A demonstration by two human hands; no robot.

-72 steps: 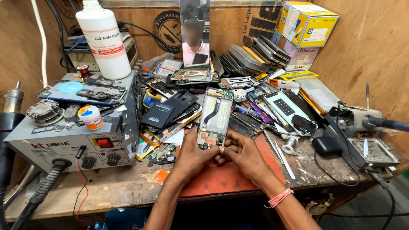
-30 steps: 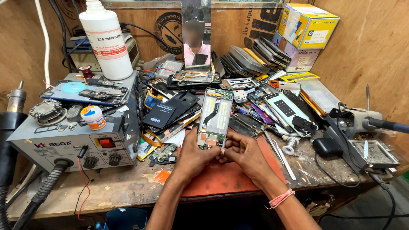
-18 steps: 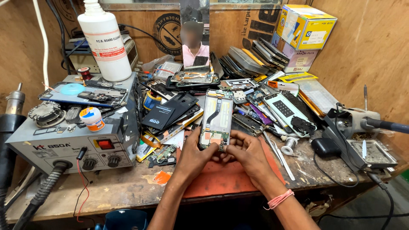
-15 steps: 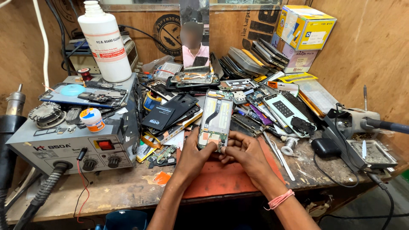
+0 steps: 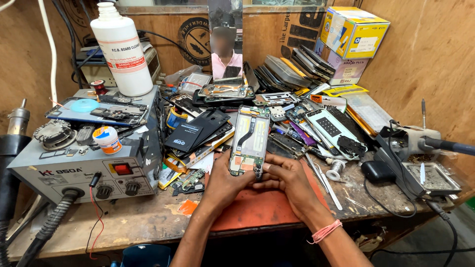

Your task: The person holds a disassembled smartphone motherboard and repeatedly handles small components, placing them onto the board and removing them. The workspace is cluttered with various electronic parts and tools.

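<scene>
Your left hand (image 5: 225, 183) grips the opened phone (image 5: 249, 141) at its lower edge, fingers closed around it; your right hand (image 5: 289, 180) pinches its bottom corner. The phone extends toward 12 o'clock above the orange mat (image 5: 262, 210) on the worktop (image 5: 143, 222).

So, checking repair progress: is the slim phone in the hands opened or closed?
Opened: the slim phone shows bare internal boards and a black flex cable.

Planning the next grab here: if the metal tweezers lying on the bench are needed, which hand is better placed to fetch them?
Probably the right hand. The metal tweezers lie just beside it on the wooden bench, while the left hand cradles the opened, backless phone from the far side.
</scene>
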